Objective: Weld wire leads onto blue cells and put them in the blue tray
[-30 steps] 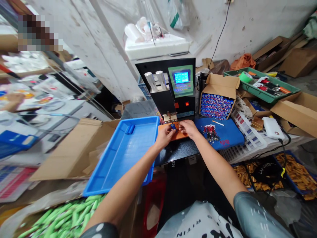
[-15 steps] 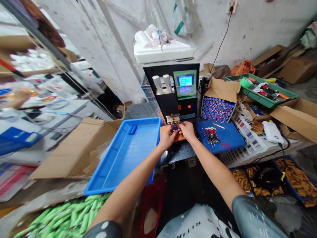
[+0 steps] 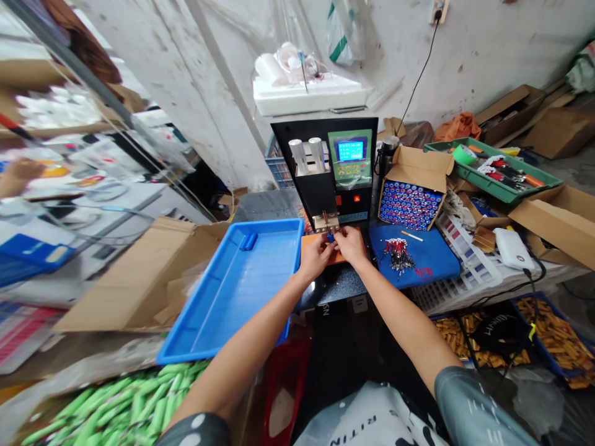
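Observation:
A small blue battery cell (image 3: 330, 238) is pinched between my two hands, below the electrode tips of a black spot welder (image 3: 356, 212). My left hand (image 3: 316, 257) closes on it from the left, and my right hand (image 3: 352, 245) from the right. Fingers cover most of the cell, and any lead or tab at its end is too small to make out. Beneath both hands lies an orange board (image 3: 309, 246). The welder's screen (image 3: 350, 150) is lit.
To the left, a blue tray (image 3: 232, 291) has blue cells (image 3: 248, 241) near its far end. At the right, red and black wire leads (image 3: 398, 255) lie on a blue mat (image 3: 432, 254), before a cardboard box (image 3: 421, 162) packed with cells. A co-worker's hand (image 3: 21, 176) shows at far left.
The glow over the welder's panel has faded, so its screen and buttons look clearer. My hands stay at the electrodes with the cell. The co-worker's hand has shifted left.

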### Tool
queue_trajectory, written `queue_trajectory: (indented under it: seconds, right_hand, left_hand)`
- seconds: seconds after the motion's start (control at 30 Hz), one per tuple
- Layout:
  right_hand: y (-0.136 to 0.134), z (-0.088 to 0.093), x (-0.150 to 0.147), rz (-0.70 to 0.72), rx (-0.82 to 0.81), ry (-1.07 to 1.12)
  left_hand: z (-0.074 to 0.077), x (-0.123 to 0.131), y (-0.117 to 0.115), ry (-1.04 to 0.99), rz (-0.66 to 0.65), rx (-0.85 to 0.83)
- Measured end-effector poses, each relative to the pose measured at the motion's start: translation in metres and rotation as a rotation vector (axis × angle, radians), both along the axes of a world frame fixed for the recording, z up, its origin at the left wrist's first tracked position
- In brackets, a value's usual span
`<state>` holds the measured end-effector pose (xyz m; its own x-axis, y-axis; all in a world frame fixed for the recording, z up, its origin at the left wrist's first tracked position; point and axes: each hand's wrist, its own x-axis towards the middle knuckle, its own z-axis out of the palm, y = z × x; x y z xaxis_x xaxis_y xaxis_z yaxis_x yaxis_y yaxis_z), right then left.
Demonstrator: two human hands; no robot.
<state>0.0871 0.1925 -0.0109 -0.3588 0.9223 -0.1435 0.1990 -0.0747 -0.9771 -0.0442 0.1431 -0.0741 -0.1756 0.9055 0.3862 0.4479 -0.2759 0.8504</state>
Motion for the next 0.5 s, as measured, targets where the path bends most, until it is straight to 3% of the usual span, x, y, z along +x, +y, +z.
queue_trajectory:
  seconds: [0.5]
  right_hand:
    - [0.0038,-0.0087,-0.0028,-0.028,0.063,-0.005]
  left_hand:
    - [-0.001,-0.0007,0.0,-0.006,0.005,-0.014]
